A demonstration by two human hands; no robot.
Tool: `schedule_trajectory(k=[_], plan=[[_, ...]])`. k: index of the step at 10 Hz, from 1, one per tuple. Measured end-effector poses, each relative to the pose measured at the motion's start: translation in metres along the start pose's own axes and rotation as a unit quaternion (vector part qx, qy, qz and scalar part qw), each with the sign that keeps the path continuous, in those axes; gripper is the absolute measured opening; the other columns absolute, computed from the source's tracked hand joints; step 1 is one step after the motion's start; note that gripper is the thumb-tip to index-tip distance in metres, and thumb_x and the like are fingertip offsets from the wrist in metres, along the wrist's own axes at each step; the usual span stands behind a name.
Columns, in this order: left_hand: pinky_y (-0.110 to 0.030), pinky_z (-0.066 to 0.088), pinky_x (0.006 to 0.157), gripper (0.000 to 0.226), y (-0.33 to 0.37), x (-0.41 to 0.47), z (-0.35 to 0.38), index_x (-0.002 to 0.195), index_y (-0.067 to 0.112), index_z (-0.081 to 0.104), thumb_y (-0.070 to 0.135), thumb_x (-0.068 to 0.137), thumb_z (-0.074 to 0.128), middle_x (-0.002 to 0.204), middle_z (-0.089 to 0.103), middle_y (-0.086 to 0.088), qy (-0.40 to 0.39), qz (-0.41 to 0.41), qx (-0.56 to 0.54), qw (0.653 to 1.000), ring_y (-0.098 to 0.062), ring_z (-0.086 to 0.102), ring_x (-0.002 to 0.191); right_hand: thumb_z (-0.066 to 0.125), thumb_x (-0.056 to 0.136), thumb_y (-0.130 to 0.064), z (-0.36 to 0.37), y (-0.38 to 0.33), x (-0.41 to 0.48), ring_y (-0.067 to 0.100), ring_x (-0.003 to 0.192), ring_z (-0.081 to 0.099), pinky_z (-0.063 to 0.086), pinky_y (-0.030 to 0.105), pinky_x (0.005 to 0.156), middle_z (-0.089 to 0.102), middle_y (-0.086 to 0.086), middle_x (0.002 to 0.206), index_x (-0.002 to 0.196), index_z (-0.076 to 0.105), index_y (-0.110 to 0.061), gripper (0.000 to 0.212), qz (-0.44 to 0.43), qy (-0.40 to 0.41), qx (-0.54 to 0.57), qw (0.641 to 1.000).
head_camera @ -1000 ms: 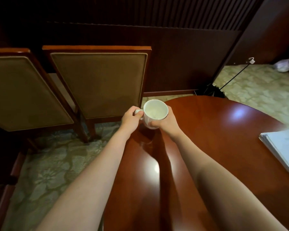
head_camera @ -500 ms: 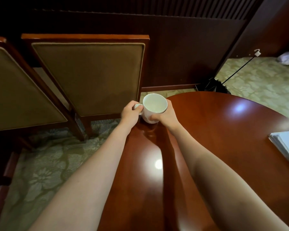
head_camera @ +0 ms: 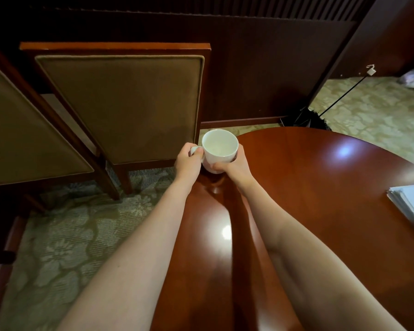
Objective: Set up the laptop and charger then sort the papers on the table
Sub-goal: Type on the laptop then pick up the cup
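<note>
Unmoved since the earlier frame: mug (head_camera: 219,149) at the far left edge of the glossy red-brown bench (head_camera: 308,187). The left hand (head_camera: 188,163) has its fingers curled on the handle, and the right hand (head_camera: 234,166) has its fingers wrapped round the body. Papers (head_camera: 411,201): white stack at the right edge, corner pointing left, visible side running diagonally nearward, cropped. Padded chairs (head_camera: 120,106), floral carpet (head_camera: 58,247), dark panelled wall (head_camera: 261,68).

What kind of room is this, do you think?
Probably a formal meeting room, perhaps in a hotel: a polished wooden table, upholstered chairs lined up beside it, and dark wood wall panelling.
</note>
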State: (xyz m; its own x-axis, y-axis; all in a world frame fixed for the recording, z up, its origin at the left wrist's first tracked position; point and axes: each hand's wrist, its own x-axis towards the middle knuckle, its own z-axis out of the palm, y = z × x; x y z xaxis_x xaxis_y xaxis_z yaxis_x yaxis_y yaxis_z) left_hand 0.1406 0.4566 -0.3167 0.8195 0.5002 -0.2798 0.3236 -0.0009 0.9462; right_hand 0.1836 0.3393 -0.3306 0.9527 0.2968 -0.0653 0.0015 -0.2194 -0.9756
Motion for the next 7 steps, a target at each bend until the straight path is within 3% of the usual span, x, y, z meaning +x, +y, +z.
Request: schedule_trajectory(k=[1,3,4,5,6,7], plan=[[-0.042,0.049,0.095,0.024,-0.001,-0.001,0.002,0.074,0.029,0.049,0.022,0.097,0.044,0.082,0.054,0.007,0.005,-0.009,-0.01,1.0,-0.023,0.056,0.1,0.079,0.051,-0.018,0.003,0.0,-0.001,0.011,0.11,0.052,0.046,0.018,0.088,0.053,-0.002,0.121,0.131,0.041,-0.016,0.088,0.009,0.005,-0.01,1.0],[-0.043,0.047,0.099,0.012,0.001,0.002,0.004,0.083,0.027,0.05,0.024,0.094,0.046,0.088,0.054,0.004,0.001,-0.046,-0.048,0.998,-0.025,0.055,0.107,0.078,0.051,-0.021,0.004,-0.001,-0.004,0.007,0.105,0.052,0.047,0.017,0.088,0.051,-0.006,0.117,0.128,0.04,-0.019,0.086,0.012,0.008,-0.002,1.0],[-0.041,0.046,0.099,0.012,0.001,0.003,0.005,0.099,0.022,0.045,0.024,0.089,0.052,0.098,0.053,0.0,0.002,-0.076,-0.083,0.994,-0.025,0.055,0.11,0.082,0.054,-0.019,0.005,0.001,-0.007,0.011,0.115,0.047,0.048,0.02,0.091,0.047,0.001,0.13,0.137,0.033,-0.016,0.096,0.033,0.022,0.001,0.999],[-0.03,0.048,0.082,0.022,0.003,-0.003,0.004,0.108,0.02,0.04,0.025,0.091,0.051,0.091,0.05,0.002,-0.004,-0.107,-0.105,0.989,-0.022,0.056,0.096,0.079,0.066,-0.001,0.002,0.0,-0.014,0.01,0.115,0.042,0.043,0.012,0.085,0.042,0.003,0.134,0.14,0.026,-0.016,0.093,0.057,0.031,0.006,0.998],[-0.027,0.046,0.07,0.038,0.001,-0.012,0.004,0.126,0.016,0.037,0.028,0.092,0.051,0.096,0.049,0.0,-0.004,-0.147,-0.108,0.983,-0.019,0.055,0.088,0.078,0.069,-0.004,-0.002,0.001,-0.02,0.02,0.123,0.043,0.042,0.029,0.1,0.04,0.007,0.139,0.143,0.022,-0.016,0.093,0.095,0.038,-0.007,0.995],[-0.03,0.048,0.079,0.044,0.007,-0.023,0.0,0.131,0.011,0.032,0.024,0.094,0.051,0.115,0.049,-0.008,0.018,-0.187,-0.119,0.975,-0.023,0.058,0.096,0.074,0.073,-0.005,-0.003,-0.011,-0.029,0.026,0.128,0.041,0.039,0.036,0.105,0.037,0.011,0.144,0.144,0.021,-0.017,0.089,0.139,0.061,-0.022,0.988]])
